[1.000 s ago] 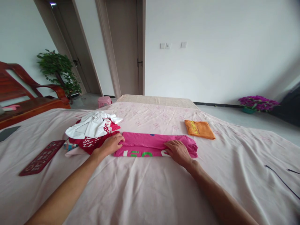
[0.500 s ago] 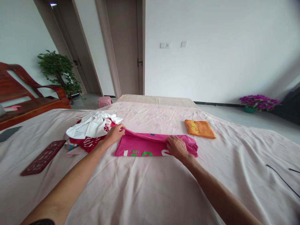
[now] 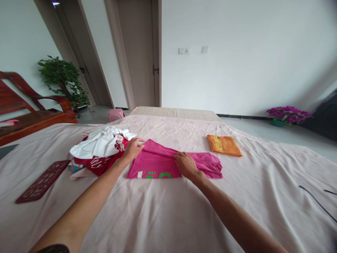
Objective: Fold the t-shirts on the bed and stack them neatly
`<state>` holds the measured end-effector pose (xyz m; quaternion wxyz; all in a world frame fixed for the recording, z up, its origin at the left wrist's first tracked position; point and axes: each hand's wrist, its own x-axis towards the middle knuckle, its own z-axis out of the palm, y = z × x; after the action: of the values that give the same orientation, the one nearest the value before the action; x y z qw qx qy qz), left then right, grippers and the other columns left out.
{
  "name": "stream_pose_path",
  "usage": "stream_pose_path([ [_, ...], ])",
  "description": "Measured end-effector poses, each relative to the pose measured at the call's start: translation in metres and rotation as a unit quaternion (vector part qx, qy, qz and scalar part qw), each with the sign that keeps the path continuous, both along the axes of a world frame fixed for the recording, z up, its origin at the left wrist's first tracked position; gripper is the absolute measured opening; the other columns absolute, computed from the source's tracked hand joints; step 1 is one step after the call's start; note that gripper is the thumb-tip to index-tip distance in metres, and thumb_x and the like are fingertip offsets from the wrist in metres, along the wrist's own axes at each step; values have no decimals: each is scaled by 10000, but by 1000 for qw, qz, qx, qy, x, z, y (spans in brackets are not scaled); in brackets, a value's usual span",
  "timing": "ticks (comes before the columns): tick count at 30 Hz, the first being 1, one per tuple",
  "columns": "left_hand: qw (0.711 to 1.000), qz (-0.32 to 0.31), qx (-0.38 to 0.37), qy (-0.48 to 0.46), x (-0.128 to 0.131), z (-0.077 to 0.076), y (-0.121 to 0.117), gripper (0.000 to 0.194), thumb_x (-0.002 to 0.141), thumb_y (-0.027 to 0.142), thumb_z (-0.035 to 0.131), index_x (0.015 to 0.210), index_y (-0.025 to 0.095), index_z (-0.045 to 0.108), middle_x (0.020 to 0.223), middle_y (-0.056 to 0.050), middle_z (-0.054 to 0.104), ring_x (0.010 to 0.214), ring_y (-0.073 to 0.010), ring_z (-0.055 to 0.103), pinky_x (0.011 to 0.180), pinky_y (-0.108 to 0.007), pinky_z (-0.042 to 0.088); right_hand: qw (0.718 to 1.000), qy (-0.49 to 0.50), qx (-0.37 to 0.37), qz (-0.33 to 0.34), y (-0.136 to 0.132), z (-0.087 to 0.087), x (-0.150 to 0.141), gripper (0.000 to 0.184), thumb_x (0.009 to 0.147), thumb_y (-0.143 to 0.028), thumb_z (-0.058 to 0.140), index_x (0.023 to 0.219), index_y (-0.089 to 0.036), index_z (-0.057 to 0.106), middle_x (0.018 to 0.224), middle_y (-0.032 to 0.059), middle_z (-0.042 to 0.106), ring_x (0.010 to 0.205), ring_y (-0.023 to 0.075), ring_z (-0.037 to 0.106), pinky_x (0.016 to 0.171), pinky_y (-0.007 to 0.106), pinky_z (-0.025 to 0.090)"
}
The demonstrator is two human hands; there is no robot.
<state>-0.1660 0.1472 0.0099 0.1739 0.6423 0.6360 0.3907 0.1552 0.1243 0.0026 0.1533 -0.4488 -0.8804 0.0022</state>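
Clearly, the white wall (image 3: 237, 70) takes up the most room, and before it we have a wide surface spread with a pale pink sheet (image 3: 163, 211). Two brown doors (image 3: 137, 52) stand at the back, with a wooden bench (image 3: 26, 123) and a leafy plant (image 3: 60, 77) off to our left. On the sheet, we see a heap of clothes (image 3: 97, 147), white over red, just beside our pink shirt (image 3: 155, 165). The shirt lies crosswise at the middle of the sheet in front of us, its printed side up along the near edge, its right end bunched.

Our left hand (image 3: 133, 149) has its fingers nearly closed, pinching the shirt's far left corner, which is lifted a little. Our right hand (image 3: 185, 164) rests on the middle of the shirt with bent fingers; we cannot tell whether they grip the fabric or only press it.

Purple flowers (image 3: 288, 114) sit on the floor to the right, and a pink stool (image 3: 116, 114) stands beyond the heap. A folded orange shirt (image 3: 225, 146) lies past the pink one, to its right. Near the heap, at left, we have a dark red panel (image 3: 43, 182). Thin black cords (image 3: 317, 203) lie at far right, and small switches (image 3: 181, 51) dot the wall.
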Motion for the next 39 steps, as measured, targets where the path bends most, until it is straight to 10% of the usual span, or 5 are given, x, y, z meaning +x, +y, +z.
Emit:
stream_pose_path([
  [7, 990, -10, -79, 114, -28, -23, -38, 110, 692, 301, 707, 750, 209, 691, 789, -46, 701, 784, -212, 655, 766, -300, 485, 999, -32, 13, 6, 3, 1, -9, 214, 978, -249, 493, 904, -211, 690, 976, 98, 664, 935, 238, 562, 807, 347, 425],
  [24, 961, 74, -60, 258, 8, -17, -31, 159, 879, 203, 517, 996, 213, 624, 1051, -94, 680, 1021, -237, 636, 885, -339, 467, 997, -11, -6, -76, 15, -4, -15, 226, 995, -261, 426, 898, -206, 622, 975, 62, 642, 912, 203, 545, 759, 319, 340],
  [32, 969, -95, -23, 227, 38, -28, -53, 410, 910, 310, 532, 1289, 171, 605, 1420, -114, 563, 1352, -246, 481, 1149, -380, 353, 989, -15, -23, -147, 25, 6, -14, 287, 979, -303, 446, 1179, -219, 634, 1163, 118, 607, 1071, 265, 509, 875, 371, 346],
  [39, 989, 28, -71, 128, 24, -16, -8, 324, 918, 271, 492, 1178, 182, 663, 1228, -99, 695, 1124, -197, 644, 989, -294, 456, 982, -36, -82, -169, 27, 9, -11, 289, 947, -307, 455, 1125, -207, 659, 1137, 123, 632, 1065, 269, 524, 864, 372, 358],
])
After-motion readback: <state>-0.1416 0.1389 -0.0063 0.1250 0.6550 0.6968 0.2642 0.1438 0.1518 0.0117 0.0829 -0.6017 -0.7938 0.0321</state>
